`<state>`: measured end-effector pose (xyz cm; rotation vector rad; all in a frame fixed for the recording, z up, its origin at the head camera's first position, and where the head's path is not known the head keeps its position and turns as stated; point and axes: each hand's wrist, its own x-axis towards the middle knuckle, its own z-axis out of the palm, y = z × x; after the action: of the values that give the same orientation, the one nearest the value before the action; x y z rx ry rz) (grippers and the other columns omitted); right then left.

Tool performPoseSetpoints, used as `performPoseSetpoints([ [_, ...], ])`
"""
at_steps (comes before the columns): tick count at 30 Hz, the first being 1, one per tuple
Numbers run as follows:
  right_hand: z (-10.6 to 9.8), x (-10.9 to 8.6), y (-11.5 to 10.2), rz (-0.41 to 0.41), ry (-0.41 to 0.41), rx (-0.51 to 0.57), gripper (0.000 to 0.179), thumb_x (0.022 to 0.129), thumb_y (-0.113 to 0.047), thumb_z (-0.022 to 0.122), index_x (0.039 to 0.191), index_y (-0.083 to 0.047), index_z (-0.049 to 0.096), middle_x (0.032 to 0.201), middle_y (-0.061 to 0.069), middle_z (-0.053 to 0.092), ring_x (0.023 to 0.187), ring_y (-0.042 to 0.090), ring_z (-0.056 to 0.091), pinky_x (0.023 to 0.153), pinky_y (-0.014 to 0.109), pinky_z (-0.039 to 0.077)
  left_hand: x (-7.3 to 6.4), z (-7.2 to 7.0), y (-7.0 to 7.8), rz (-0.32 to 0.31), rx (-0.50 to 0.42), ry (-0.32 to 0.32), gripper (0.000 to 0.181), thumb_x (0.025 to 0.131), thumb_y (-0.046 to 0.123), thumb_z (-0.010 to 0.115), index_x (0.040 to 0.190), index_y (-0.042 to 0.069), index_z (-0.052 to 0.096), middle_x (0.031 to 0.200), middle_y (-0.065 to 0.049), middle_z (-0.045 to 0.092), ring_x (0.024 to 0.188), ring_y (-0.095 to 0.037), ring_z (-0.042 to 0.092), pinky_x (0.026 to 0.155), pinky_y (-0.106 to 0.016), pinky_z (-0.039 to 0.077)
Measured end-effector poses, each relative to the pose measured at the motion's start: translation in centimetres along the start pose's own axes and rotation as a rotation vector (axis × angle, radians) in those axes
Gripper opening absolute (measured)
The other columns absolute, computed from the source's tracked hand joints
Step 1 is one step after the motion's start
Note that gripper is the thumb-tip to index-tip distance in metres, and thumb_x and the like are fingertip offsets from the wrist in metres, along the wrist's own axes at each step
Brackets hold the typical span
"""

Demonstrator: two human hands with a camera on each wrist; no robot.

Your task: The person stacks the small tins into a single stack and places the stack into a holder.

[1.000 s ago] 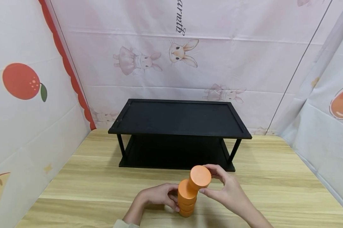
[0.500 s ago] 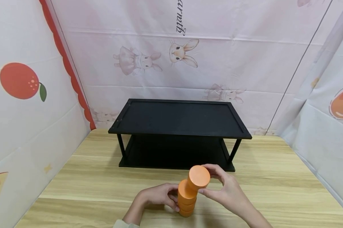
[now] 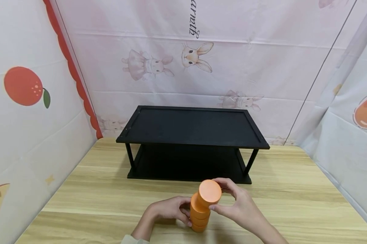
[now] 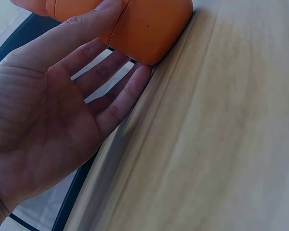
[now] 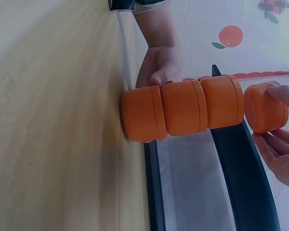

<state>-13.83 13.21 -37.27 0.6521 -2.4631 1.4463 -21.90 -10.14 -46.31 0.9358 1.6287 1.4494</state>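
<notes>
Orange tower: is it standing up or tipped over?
Standing up: its bottom piece sits base-down on the table, with two pieces stacked above.

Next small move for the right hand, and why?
I'd probably ease the right hand slightly left: its orange container sits off-centre to the right above the three-container stack, which the left hand is holding.

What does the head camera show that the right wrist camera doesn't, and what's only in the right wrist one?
Only the head view shows the rabbit pictures and the black lettering on the back cloth.

Only the right wrist view shows a dark object beside the left sleeve.

Both show the left hand gripping a stack of three orange containers, the right hand holding a fourth container, the wooden table and the black shelf.
</notes>
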Motion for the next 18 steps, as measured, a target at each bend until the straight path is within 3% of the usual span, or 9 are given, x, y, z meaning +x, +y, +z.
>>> performPoseSetpoints([
  [18, 0.97, 0.15, -0.02, -0.046, -0.041, -0.002, 0.053, 0.071, -0.034, 0.079, 0.117, -0.023, 0.054, 0.109, -0.011, 0.058, 0.097, 0.011, 0.057, 0.083, 0.034, 0.049, -0.02, -0.10, 0.06, 0.013, -0.002, -0.018, 0.049, 0.078, -0.009, 0.067, 0.123, 0.003, 0.052, 0.113, -0.002, 0.058, 0.098, -0.018, 0.060, 0.086, -0.030, 0.047],
])
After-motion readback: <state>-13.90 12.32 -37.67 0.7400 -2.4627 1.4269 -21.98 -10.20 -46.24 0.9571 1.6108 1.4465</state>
